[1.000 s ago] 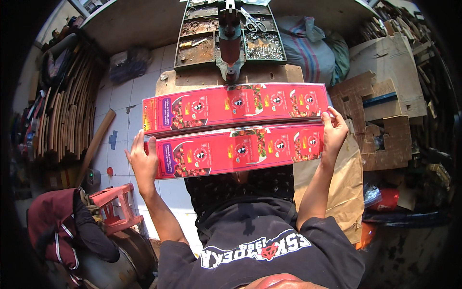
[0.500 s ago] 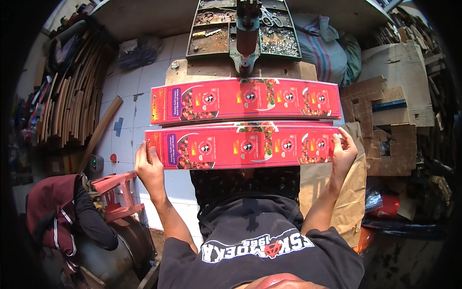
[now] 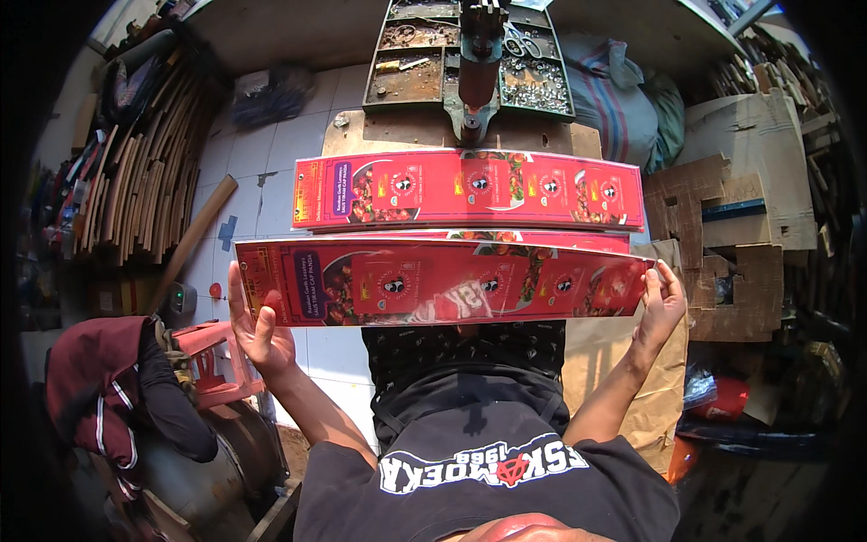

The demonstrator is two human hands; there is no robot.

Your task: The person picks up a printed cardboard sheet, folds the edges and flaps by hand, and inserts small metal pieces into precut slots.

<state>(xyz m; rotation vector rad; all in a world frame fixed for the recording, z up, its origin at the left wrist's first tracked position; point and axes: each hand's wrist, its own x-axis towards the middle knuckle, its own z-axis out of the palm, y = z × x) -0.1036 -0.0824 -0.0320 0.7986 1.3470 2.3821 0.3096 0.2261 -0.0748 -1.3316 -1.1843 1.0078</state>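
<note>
A long red printed sheet (image 3: 411, 285), glossy with food pictures, is held up by its two short ends. My left hand (image 3: 265, 334) grips its left end, with the thumb in front and fingers partly hidden behind. At the right end, my right hand (image 3: 664, 305) pinches the corner between thumb and fingers. The sheet is tilted and catches a reflection. Just beyond it shows the edge of another red sheet (image 3: 578, 240), mostly covered. Farther off lies a stack of matching red sheets (image 3: 433, 203) on the worktop, below a hand press (image 3: 477, 86).
A metal tray (image 3: 406, 90) with compartments holds small metal rings and scissors (image 3: 522, 43) behind the press. Cut cardboard (image 3: 736, 226) leans at the right, brown paper (image 3: 632, 388) below it. A red plastic stool (image 3: 221, 361) and a maroon jacket (image 3: 95, 379) are at the left.
Both hands have lifted the top sheet off the near stack and toward me. The left hand moved left, its end of the sheet tilting. The view has shifted slightly.
</note>
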